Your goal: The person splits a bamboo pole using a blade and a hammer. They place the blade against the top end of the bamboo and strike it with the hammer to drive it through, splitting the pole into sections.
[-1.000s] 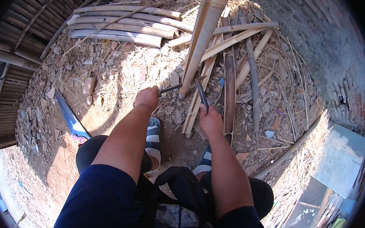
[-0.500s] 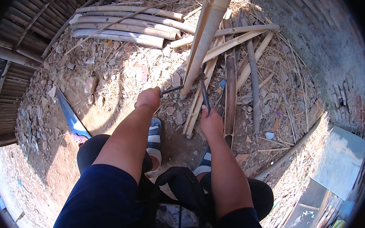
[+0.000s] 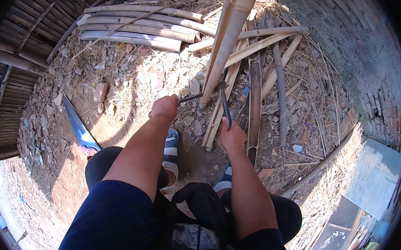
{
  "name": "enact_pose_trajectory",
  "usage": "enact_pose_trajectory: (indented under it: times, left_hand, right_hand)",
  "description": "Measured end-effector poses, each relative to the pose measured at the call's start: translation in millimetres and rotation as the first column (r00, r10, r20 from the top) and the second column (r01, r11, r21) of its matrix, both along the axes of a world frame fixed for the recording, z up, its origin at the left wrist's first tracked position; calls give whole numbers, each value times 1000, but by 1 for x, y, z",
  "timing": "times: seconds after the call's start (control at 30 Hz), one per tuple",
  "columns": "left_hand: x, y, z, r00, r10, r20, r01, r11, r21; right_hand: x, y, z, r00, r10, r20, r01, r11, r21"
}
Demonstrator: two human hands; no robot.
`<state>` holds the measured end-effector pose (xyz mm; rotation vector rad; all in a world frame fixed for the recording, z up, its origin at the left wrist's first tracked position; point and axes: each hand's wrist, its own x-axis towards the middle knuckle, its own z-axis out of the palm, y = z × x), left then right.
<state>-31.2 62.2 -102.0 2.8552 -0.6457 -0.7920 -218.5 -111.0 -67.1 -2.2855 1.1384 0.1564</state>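
A split bamboo pole point(image 3: 224, 45) leans in front of me, its lower end on the ground. My left hand point(image 3: 164, 107) is closed on a dark, narrow blade-like tool point(image 3: 190, 98) that reaches to the pole near its foot; the fist hides the grip. In my right hand point(image 3: 233, 135) is a hammer point(image 3: 226, 107), gripped by its dark handle. Its head is up beside the pole's right side, close to the tool's far end; whether they touch I cannot tell. Just right of the pole's foot lies a split bamboo piece point(image 3: 215, 126).
Bamboo lengths point(image 3: 138, 23) lie stacked at the far left, with more bamboo strips point(image 3: 255, 96) crossing at the right. A handsaw point(image 3: 77, 123) rests on the ground left of my knee. Rubble and straw surround my sandalled feet. A rough wall point(image 3: 353, 66) rises at the right.
Almost nothing differs. Both hands keep their grips and the hammer stays beside the pole; the whole view has shifted very slightly.
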Motion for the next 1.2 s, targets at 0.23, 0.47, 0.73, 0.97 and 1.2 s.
enact_pose_trajectory:
  times: [0.23,0.47,0.73,0.97,1.2]
  left_hand:
    - [-1,3,-5,999,-28,41,26,999,40]
    - [-1,-1,-6,997,-57,47,54,996,65]
    - [1,1,-3,1000,6,2,-6,1000,26]
    - [3,1,-7,1000,-29,1,29,998,54]
    - [1,2,-2,1000,-20,8,20,999,44]
  right_hand:
    - [33,-11,38,844,-163,511,170,985,33]
    - [-16,-8,-41,1000,-13,28,15,998,-60]
    - [25,-15,15,875,-196,443,221,975,-3]
    - [3,3,-11,996,19,87,-19,1000,-4]
    - [25,-5,24,895,-163,415,156,986,50]
